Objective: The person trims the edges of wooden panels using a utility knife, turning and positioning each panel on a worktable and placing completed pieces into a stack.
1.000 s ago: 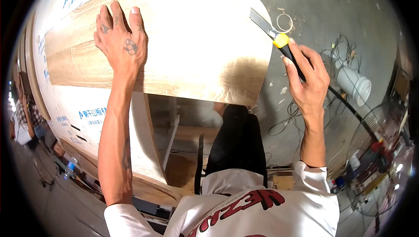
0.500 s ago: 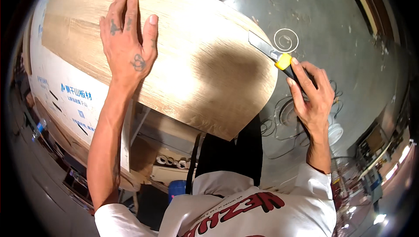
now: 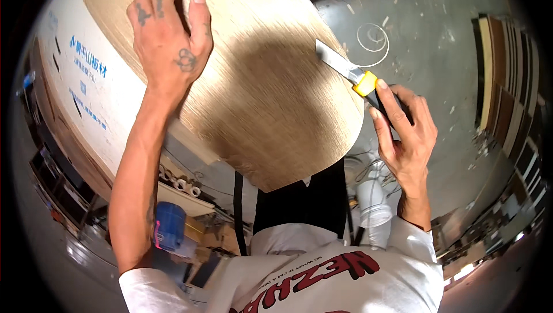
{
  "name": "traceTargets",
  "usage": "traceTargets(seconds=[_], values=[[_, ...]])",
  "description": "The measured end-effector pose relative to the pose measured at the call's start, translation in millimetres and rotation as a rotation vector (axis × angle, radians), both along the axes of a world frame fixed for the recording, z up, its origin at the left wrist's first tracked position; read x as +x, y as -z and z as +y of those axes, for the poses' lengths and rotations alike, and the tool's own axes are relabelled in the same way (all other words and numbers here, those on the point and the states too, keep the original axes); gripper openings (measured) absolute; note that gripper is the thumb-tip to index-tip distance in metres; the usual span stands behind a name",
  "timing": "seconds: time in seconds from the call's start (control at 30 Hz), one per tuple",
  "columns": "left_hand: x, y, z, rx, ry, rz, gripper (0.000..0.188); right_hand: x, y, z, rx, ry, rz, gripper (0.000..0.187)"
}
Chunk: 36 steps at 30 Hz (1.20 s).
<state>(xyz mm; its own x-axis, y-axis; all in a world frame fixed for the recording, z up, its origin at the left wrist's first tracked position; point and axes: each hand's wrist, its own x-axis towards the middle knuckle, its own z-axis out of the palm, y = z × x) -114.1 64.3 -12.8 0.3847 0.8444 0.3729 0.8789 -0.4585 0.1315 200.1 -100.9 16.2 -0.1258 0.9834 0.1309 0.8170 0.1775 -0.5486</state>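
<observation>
My left hand (image 3: 173, 45) presses on the upper left of a wood-grain board (image 3: 276, 140), fingers bent at the knuckles and thumb apart, holding nothing. The board has a rounded right end and a pointed near corner. Closed in my right hand (image 3: 410, 131) is a utility knife (image 3: 365, 84) with a yellow collar and a dark handle. Its wide blade (image 3: 334, 59) lies across the board's right edge, the tip over the surface. A thin pale curled strip (image 3: 385, 48) loops out beside the blade; whether it is still attached to the edge I cannot tell.
A white printed board (image 3: 95, 91) lies under the wood-grain one at left. Below are a blue container (image 3: 170, 225), several rolls (image 3: 180, 183) on a shelf and a white bucket (image 3: 373, 200). Panels (image 3: 510, 77) stand at far right. Scraps dot the grey floor (image 3: 438, 105).
My right hand and the knife have shifted slightly left and down along the board's edge. My left fingers have bent more. The view has turned, and the thin strip has changed shape.
</observation>
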Motion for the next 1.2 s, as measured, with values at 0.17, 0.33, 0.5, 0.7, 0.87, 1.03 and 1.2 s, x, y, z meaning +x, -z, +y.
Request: traceTargets(seconds=[0.17,0.33,0.5,0.7,0.87,1.03,1.2], values=[[0.2,-4.5,-2.4,0.001,-0.035,0.038,0.027,-4.4,3.0,40.8,0.017,-0.061,0.02,0.045],[14.3,-16.9,-5.4,-0.385,-0.236,-0.157,0.046,-13.3,7.3,87.5,0.03,-0.124,0.025,0.043],[-3.8,5.8,-2.9,-0.033,-0.055,-0.133,0.019,-38.3,8.8,143.5,0.08,-0.187,-0.007,0.038],[4.7,1.8,-2.6,-0.067,-0.08,-0.191,0.019,-65.9,13.0,212.0,0.113,-0.206,-0.034,0.036],[5.0,2.7,-4.7,-0.071,-0.11,-0.229,0.019,-94.4,17.6,270.1,0.136,-0.23,-0.012,0.035],[5.5,-6.3,0.6,-0.093,-0.092,-0.097,0.031,-124.8,17.7,338.6,0.159,-0.229,-0.043,0.035],[1.6,-1.6,0.4,-0.093,-0.081,-0.01,0.025,-156.6,22.8,410.0,0.196,-0.264,-0.071,0.035]])
